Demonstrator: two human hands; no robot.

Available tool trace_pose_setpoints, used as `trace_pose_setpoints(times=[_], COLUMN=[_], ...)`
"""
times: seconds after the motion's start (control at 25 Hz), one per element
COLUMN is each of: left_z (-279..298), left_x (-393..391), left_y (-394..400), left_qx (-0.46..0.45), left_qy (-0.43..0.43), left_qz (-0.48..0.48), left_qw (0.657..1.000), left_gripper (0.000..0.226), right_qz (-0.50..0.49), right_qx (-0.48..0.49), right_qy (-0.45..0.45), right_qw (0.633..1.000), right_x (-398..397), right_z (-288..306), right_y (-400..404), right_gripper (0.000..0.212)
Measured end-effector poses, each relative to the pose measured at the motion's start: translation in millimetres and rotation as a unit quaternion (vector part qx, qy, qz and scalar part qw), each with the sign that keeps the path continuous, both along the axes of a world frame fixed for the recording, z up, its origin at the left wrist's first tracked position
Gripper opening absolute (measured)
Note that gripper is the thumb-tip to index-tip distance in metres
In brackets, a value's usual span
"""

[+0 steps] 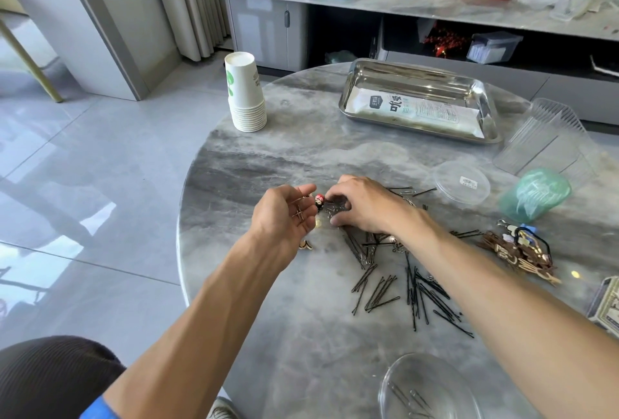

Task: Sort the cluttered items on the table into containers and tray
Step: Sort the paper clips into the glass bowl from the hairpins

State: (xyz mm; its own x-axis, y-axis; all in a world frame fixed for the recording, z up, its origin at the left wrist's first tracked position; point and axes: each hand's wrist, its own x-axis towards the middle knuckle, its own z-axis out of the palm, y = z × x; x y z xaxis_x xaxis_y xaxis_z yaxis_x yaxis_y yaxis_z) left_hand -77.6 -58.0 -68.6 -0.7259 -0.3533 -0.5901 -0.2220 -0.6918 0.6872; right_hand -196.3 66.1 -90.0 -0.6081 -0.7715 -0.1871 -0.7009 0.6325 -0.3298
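1. Paper cup stack [246,93]: stands inverted on the far-left part of the marble table [274,157], well apart from both hands.
2. Left hand [284,212]: held palm-up just above the table, fingers loosely curled around several thin metal clips [299,212] lying in the palm.
3. Small figurine [319,201]: red-and-black item located between the two hands, at the fingertips of both; which hand holds it cannot be determined.
4. Right hand [363,205]: positioned palm-down over the near end of the clip heap, fingers curled downward into the pile. What the fingertips pinch cannot be determined, as they are hidden under the hand.
5. Black hairpins [412,291]: scattered loosely on the table below and right of the right hand, partly under the right forearm.
6. Clear round bowl [425,388]: sits at the near table edge and contains a few metal clips.
7. Steel tray [418,100]: rests at the far side of the table with a flat printed packet [412,108] inside.
8. Clear round lid [462,182]: lies flat, right of the right hand.
9. Green container [534,194]: lies just beside the lid.
10. Clear ribbed container [549,137]: positioned behind the green container, near the tray's right end.
11. Brown hair accessories [516,252]: heaped near the right table edge.
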Motion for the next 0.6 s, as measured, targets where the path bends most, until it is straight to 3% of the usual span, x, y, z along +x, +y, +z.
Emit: trace_pose_setpoints(times=[0.2, 0.4, 0.48, 0.52, 0.6], left_z=[-1.6, -3.5, -4.3, -3.9, -4.1], left_x=[-1.0, -0.4, -1.1, -2.4, -5.9], left_y=[3.7, 10.6, 14.0, 15.6, 18.5], left_qx=[-0.007, -0.033, -0.032, -0.031, -0.010], left_qy=[-0.001, -0.021, -0.020, -0.018, -0.008], left_qz=[-0.008, 0.008, 0.014, 0.013, 0.011], left_qw=[1.000, 0.999, 0.999, 0.999, 1.000], left_gripper=[0.025, 0.020, 0.020, 0.022, 0.028], right_qz=[-0.067, -0.090, -0.171, -0.231, -0.305], right_qx=[-0.031, -0.017, -0.079, -0.152, -0.303], right_qy=[0.031, 0.106, 0.040, -0.041, -0.240], right_qw=[0.997, 0.990, 0.981, 0.960, 0.870], right_x=[6.2, 16.7, 14.3, 13.0, 16.1], right_z=[-2.1, -3.6, 4.5, 11.3, 25.3], right_y=[-5.5, -10.1, -6.3, -2.9, 3.5], right_gripper=[0.008, 0.009, 0.008, 0.008, 0.006])
